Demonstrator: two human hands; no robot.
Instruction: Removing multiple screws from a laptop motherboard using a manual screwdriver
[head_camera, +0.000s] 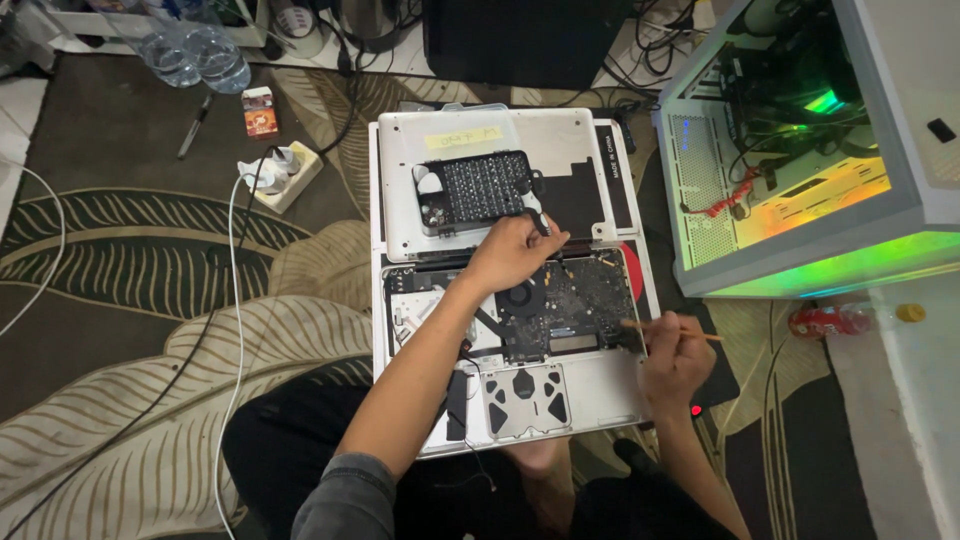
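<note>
Nearest the camera, an opened silver laptop base (600, 395) lies on the patterned rug, internals exposed for access. Far left, a small orange carton (260, 111) sits by a white power strip (285, 175). Left hand (512, 252) pinches a black screwdriver (540, 222) beside the black bit case (477, 190), which rests on the removed silver cover with its yellow label (462, 138). Right hand (676, 362) grips a thin wooden-handled brush (672, 329), tip on the dark circuit board (560, 315).

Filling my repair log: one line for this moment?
left hand: on opened silver laptop | right hand: holds thin wooden-handled brush on dark circuit board
</note>
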